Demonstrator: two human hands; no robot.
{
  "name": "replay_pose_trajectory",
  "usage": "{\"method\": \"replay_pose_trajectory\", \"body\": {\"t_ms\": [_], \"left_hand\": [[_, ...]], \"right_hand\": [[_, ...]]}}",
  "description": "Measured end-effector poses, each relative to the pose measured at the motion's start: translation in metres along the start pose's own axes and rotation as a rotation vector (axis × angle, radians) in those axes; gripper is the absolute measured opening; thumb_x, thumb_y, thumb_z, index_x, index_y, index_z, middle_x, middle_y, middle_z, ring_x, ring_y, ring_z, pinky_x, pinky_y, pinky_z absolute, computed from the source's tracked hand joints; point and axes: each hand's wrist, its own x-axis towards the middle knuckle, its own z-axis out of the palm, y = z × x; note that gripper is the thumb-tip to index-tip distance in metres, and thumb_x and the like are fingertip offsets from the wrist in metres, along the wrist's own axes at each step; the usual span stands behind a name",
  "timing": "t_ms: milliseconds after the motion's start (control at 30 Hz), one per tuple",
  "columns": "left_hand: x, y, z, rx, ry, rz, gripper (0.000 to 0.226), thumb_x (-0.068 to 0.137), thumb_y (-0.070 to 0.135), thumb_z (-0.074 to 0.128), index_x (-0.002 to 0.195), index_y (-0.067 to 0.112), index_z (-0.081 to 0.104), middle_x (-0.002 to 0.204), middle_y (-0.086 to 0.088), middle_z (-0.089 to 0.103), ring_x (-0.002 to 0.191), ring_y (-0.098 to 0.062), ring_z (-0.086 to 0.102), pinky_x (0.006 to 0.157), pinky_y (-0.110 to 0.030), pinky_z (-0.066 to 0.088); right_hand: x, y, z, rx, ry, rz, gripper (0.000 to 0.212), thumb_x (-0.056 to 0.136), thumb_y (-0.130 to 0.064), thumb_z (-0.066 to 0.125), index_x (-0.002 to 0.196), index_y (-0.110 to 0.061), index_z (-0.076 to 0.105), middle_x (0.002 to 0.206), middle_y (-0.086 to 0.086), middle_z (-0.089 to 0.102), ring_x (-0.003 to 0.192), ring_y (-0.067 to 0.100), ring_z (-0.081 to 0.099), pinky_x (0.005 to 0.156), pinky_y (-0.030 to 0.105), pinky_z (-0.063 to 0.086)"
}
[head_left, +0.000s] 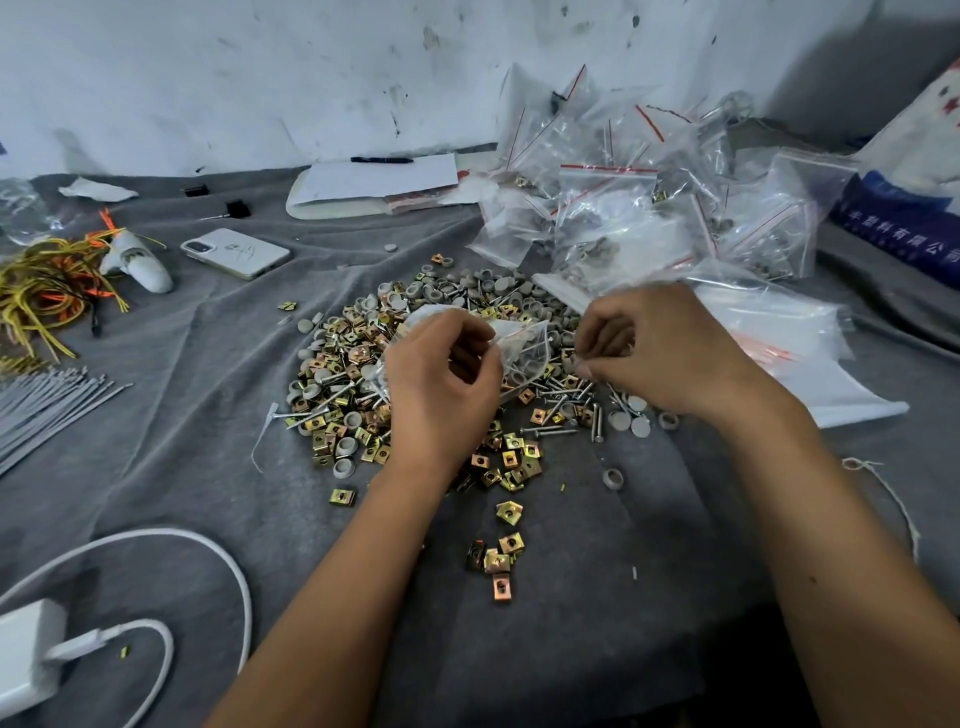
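- Where the blue sack (904, 218) is cut off by the right edge, white Chinese characters run across it. The last four read 有限公司, and those before them are too blurred to read.
- The white phone (236, 252) lies back up at upper left. A dark scribble on it does not read as a word.
- The left hand (441, 384) grips a small clear zip bag (522, 348), fingers and thumb curled round its lower-left part. It holds the bag above the middle of the pile of hardware (343, 374) on the grey cloth (597, 597).
- The zip bag's long axis runs from lower left, under the hand, to upper right. Its red-striped mouth end points toward the right hand (660, 353).
- Grey round caps show through the film, and the bag's lower-left end is hidden behind the left hand.
- The right hand hovers just beside the bag's mouth, fingers curled and thumb drawn to the fingertips. Whether anything is pinched there I cannot tell, as its own fingers cover the spot.
- The pile mixes gold square clip nuts, grey caps and long screws, and the pieces under both hands are hidden.
- Behind the right hand lies a heap of filled bags (649, 208) with red strips, their contents hard to make out through the glare. Just beside the hand is a flat stack of empty bags (779, 332).
- A white charger (26, 654) at lower left is cut off by the frame edge.
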Motion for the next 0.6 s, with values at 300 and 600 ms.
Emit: {"method": "replay_pose_trajectory", "body": {"t_ms": [300, 600], "left_hand": [[0.001, -0.001, -0.001, 0.028, 0.057, -0.01, 0.007, 0.083, 0.011, 0.072, 0.09, 0.012, 0.071, 0.082, 0.004, 0.069, 0.074, -0.014, 0.066, 0.066, -0.04, 0.056], [0.001, 0.002, -0.002, 0.009, 0.09, -0.069, 0.009, 0.084, 0.005, 0.073, 0.089, 0.013, 0.071, 0.081, 0.005, 0.068, 0.073, -0.009, 0.064, 0.065, -0.019, 0.052]], "right_hand": [[0.008, -0.029, 0.022, 0.139, 0.139, -0.193, 0.015, 0.076, -0.005, 0.088, 0.082, -0.014, 0.078, 0.075, -0.01, 0.073, 0.07, 0.001, 0.071, 0.066, 0.011, 0.052], [0.003, -0.017, 0.002, 0.032, -0.026, -0.133, 0.013, 0.078, -0.02, 0.089, 0.08, -0.024, 0.077, 0.071, -0.011, 0.072, 0.069, 0.001, 0.068, 0.068, 0.021, 0.056]]}}
